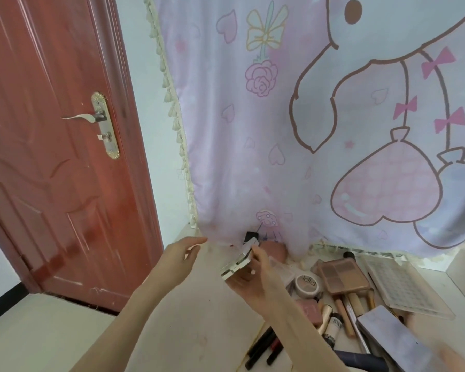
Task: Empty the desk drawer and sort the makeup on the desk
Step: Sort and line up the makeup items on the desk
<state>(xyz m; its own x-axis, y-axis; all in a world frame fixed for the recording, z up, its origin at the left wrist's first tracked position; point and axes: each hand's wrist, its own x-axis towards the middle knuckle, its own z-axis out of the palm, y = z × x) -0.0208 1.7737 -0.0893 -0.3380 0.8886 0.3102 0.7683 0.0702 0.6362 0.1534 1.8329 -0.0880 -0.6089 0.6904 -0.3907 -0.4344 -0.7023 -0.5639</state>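
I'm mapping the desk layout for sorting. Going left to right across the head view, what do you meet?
Door handle → left hand → white compact held by right hand → round jar → brown eyeshadow palette → clear grid palette.

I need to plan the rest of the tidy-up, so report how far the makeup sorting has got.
Done: much makeup is already out on the desk, including a brown eyeshadow palette, a round pot and brushes. In hand: the right hand grips a small white compact; the left hand hangs open beside it. Left: the pile lies jumbled, not grouped. The drawer is out of view.
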